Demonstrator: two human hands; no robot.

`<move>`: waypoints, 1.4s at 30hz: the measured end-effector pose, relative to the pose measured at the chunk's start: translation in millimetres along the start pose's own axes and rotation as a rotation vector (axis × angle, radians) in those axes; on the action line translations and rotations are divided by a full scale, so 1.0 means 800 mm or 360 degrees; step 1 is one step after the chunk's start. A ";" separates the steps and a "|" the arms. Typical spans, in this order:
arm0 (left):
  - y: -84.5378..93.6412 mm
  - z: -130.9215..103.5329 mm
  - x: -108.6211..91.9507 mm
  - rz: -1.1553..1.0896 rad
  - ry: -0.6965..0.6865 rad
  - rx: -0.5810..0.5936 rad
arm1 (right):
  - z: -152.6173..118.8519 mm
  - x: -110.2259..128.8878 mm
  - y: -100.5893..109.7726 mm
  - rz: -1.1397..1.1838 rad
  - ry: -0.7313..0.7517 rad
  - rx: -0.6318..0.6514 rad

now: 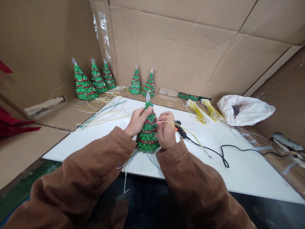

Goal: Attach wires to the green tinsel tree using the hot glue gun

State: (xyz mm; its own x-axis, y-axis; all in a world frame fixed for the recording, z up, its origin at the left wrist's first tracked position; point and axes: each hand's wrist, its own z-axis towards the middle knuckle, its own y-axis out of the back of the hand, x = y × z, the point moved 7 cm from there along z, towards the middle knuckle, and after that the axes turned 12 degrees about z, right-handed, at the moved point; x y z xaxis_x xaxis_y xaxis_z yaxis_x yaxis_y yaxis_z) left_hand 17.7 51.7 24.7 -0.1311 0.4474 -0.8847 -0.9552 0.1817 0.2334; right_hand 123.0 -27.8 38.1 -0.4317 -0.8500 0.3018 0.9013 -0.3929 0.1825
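Observation:
A small green Christmas tree (147, 140) with red garlands and a clear star on top stands upright at the near edge of the white board. My left hand (138, 121) is closed around its upper left side. On the right side of the tree, my right hand (166, 130) pinches a yellow and white wire (190, 132), whose one end points at the tree while the rest trails off to the right. Loose wires (130, 165) hang from under the tree's base. Behind my right hand lies a black and orange tool (180, 129) with a cord, partly hidden.
Several finished-looking trees (83, 84) stand along the cardboard wall at the back. Bundles of yellow wire (199, 111) and a white plastic bag (246, 109) lie at the back right. A black cable (205, 147) crosses the white board (209, 175). Loose wires (102, 116) spread on the left.

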 end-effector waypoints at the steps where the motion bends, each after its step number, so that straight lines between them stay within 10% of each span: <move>1: 0.000 -0.001 -0.001 0.0014 -0.0020 0.0002 | 0.001 0.001 -0.001 0.0000 0.0016 0.0017; 10: 0.009 0.006 0.012 -0.0098 0.0089 -0.0128 | 0.000 0.002 -0.014 0.0038 0.0006 0.0235; 20: 0.013 0.004 0.013 -0.0068 0.0145 -0.0220 | -0.006 0.004 0.012 0.0155 0.0008 -0.0221; 26: 0.008 0.003 0.002 0.0030 0.0004 -0.0121 | 0.001 0.002 -0.005 0.0018 -0.0024 0.0056; 34: 0.013 0.004 0.010 -0.0025 0.0124 -0.0192 | -0.002 0.004 0.016 0.0260 0.0022 -0.0286; 42: 0.012 0.003 0.005 0.0032 0.0043 -0.0177 | 0.004 0.004 0.008 0.0119 -0.0042 -0.0145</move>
State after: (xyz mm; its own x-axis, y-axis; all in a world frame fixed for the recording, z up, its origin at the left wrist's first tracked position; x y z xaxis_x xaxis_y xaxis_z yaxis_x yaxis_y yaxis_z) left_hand 9.0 57.7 24.2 -0.1565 0.4258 -0.8912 -0.9756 0.0741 0.2067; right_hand 127.4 -32.1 43.1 -0.3630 -0.8691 0.3360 0.9300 -0.3600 0.0734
